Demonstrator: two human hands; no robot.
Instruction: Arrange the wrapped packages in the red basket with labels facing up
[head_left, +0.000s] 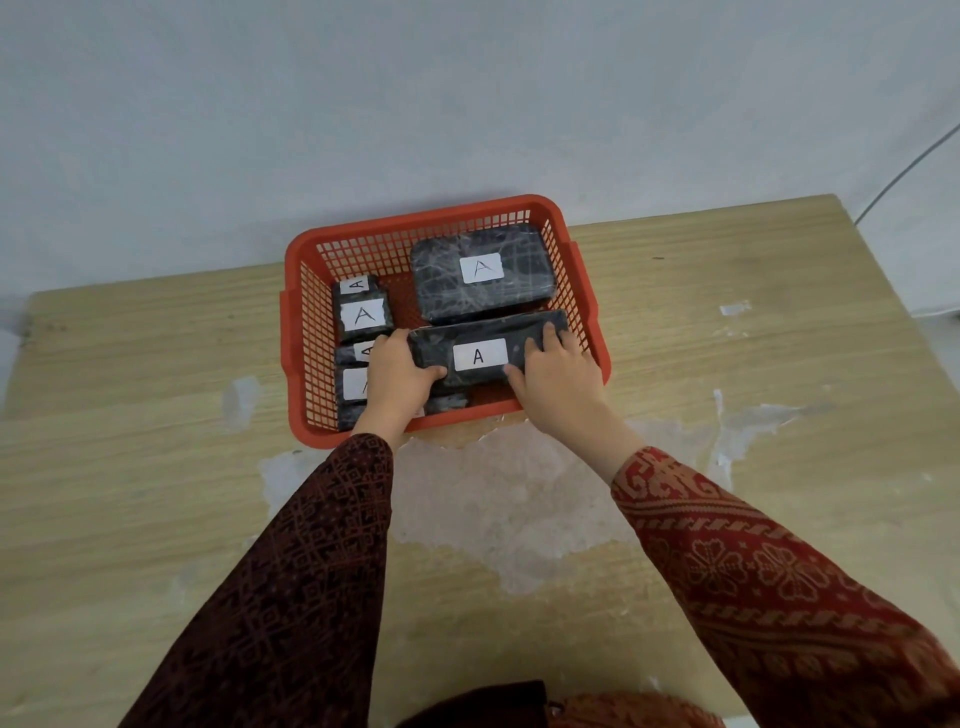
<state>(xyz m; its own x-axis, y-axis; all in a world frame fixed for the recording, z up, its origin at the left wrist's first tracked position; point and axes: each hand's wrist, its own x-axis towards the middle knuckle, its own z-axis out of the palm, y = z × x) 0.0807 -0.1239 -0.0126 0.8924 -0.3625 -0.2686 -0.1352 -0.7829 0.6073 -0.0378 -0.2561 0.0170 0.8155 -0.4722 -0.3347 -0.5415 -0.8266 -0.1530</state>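
Long dark-red patterned sleeves

1. Left hand: extended forward from the near edge of the worktop, fingers curled over the far side, thumb pointing right, closed in a grip.
2. Right hand: extended likewise, fingers curled, thumb pointing left, grip closed.
3. Both forearms converge forward; patterned sleeves cover them to the wrists.
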